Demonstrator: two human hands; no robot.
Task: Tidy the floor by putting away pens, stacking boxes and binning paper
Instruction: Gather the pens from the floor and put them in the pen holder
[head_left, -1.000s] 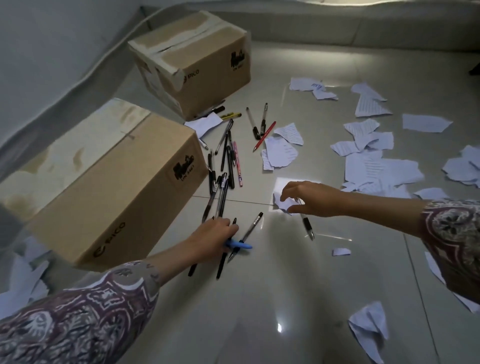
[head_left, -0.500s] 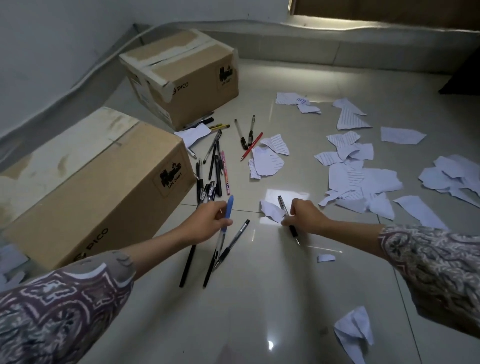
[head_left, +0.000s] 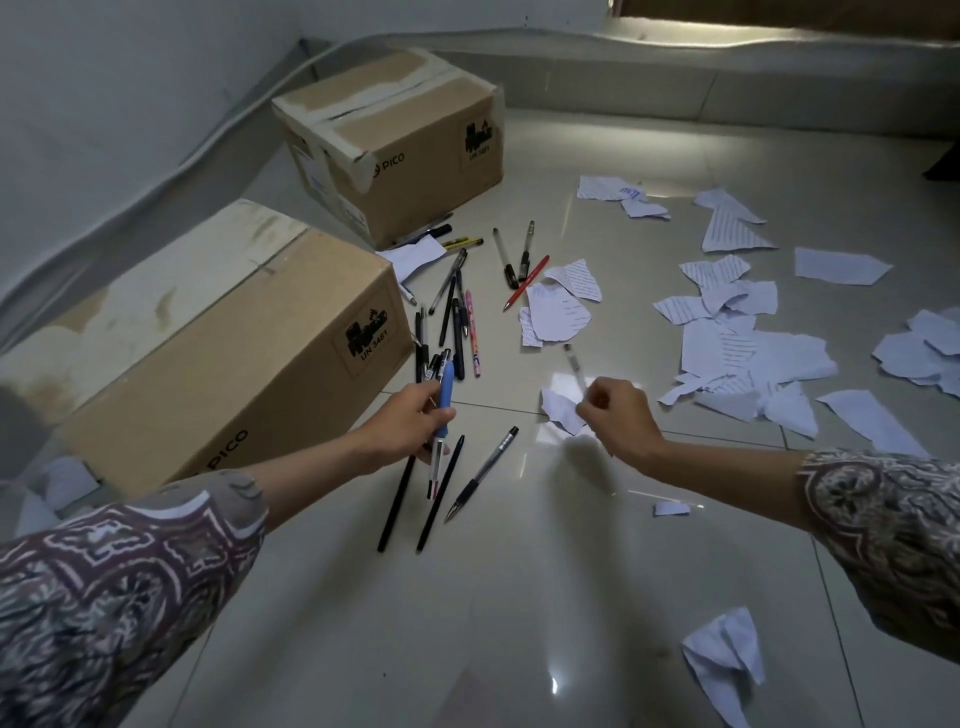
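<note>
My left hand is closed around a blue pen, with a second thin pen hanging below the fingers. My right hand grips a clear pen, blurred and pointing away from me, lifted just above a small paper scrap. Three black pens lie loose on the tiles under my left hand. More pens are scattered beside the near cardboard box. A second box stands behind it. Torn lined paper covers the floor to the right.
A red pen and two black pens lie near a torn sheet. A crumpled paper sits at the near right and a tiny scrap beside my right forearm. The wall runs along the left behind the boxes.
My left hand has lifted the blue pen off the floor and turned it upright. My right hand has closed on a pen next to the scrap and raised it.
</note>
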